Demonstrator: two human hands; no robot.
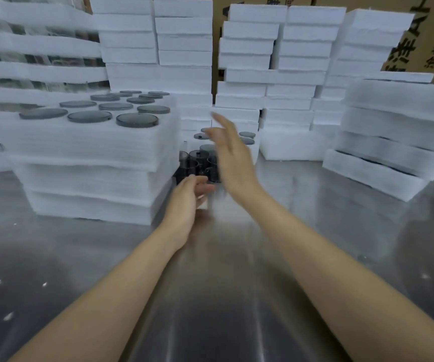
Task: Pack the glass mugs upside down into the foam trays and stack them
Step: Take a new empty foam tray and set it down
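Far left, a stack of foam trays is sitting on the bench, with 3 layers showing. The top tray is looking full, dark mug bases facing up in rows of 3, so I'm reading that one as packed and stacked.

Just right of it, loose glass mugs are standing clustered on the bench, not yet in a tray. A few more bases are showing behind them; I cannot tell whether they are in a tray.

The left hand is hovering just short of the cluster, grip loosely curled, holding nothing. The right hand is hanging in front of the mugs, blurred, grip spread with fingers straight, also empty.

Further right, white foam stacks are lining the back. A leaning pile of trays is sitting far right, dark edges peeking between layers.

Judging by this: several trays done, 1 cluster left, and no open tray is showing for it.
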